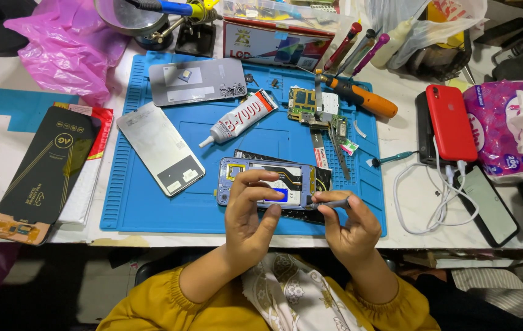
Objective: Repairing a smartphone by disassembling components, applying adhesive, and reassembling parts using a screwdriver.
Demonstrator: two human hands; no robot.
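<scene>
I look down on a blue repair mat (151,208) on a cluttered white workbench (408,202); I place everything against that mat. At the mat's near edge lies an opened phone frame (261,178), blue-rimmed, its insides facing up so the parts can be reached. My left hand (250,217) has its fingers closed on the frame's near edge, thumb below and fingertips on top, steadying it flat. My right hand (348,225) is pinched shut on a thin grey tool (333,203), held like a pen with its tip at the frame's right end. At the mat's centre a white glue tube (240,117) lies on its side, a circuit board (314,108) to its right. Toward the mat's left rest a grey back cover (197,81) and a screen panel (160,148), set aside from the work. An orange-handled screwdriver (359,96) lies at the far right corner. Just off the mat's right edge sits a red phone (451,121).
</scene>
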